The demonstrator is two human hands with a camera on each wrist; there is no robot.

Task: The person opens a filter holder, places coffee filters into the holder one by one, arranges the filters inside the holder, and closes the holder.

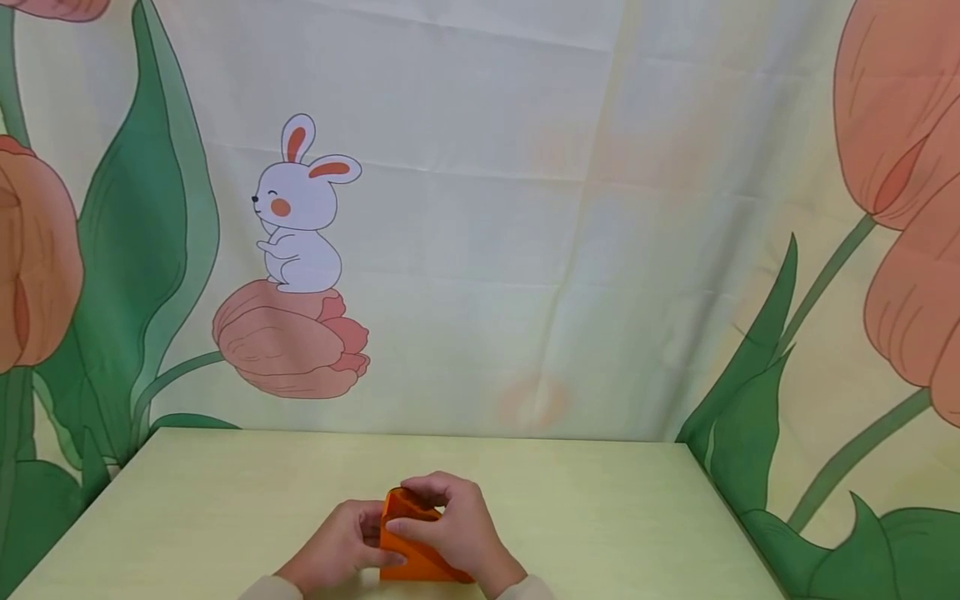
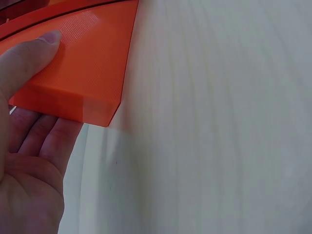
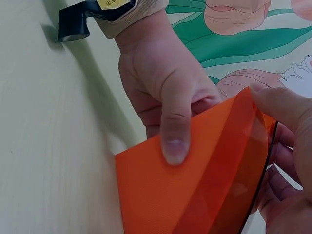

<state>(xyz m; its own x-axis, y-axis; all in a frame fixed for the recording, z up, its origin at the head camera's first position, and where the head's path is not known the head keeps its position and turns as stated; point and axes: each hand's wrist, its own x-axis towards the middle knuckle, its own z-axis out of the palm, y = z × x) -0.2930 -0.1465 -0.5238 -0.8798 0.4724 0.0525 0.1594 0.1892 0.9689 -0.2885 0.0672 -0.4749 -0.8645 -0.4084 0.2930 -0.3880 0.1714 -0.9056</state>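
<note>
An orange plastic wedge-shaped box (image 1: 416, 567) stands near the table's front, held between both hands. My left hand (image 1: 341, 542) grips its left end, thumb on the near face and fingers behind; in the left wrist view the left thumb (image 2: 29, 58) lies along the flat orange side. My right hand (image 1: 468, 525) holds the box at the top, thumb on the near side and fingers reaching over the upper edge. Seen from the right wrist, the box (image 3: 156, 195) has a slanting, darker, shiny strip edged by a thin black line. What lies inside is hidden.
The pale wood-grain table (image 1: 600, 500) spreads to both sides of the hands. Behind it hangs a cloth backdrop (image 1: 465, 250) printed with tulips and a white rabbit. A black device (image 3: 75, 22) is strapped at the left wrist, beside a beige sleeve (image 3: 139, 17).
</note>
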